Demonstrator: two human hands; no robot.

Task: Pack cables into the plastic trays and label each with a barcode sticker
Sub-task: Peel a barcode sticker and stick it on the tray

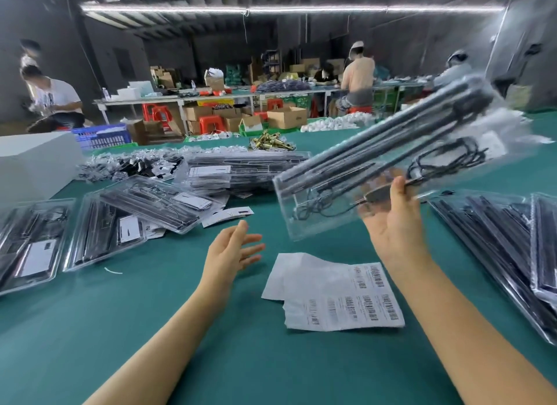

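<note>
My right hand (391,220) holds a clear plastic tray (388,160) up in the air, thumb on its near edge and fingers underneath. Black rods and a coiled thin black cable lie inside it; the tray is blurred and tilts up to the right. My left hand (232,250) hovers over the green table with fingers spread, holding nothing. A sheet of barcode stickers (334,293) lies flat on the table between my forearms.
Packed clear trays with white labels lie at the left (102,232) and in a pile at the back (241,169). More trays are stacked at the right edge (509,241). A white box (33,160) stands far left. Other people work at tables behind.
</note>
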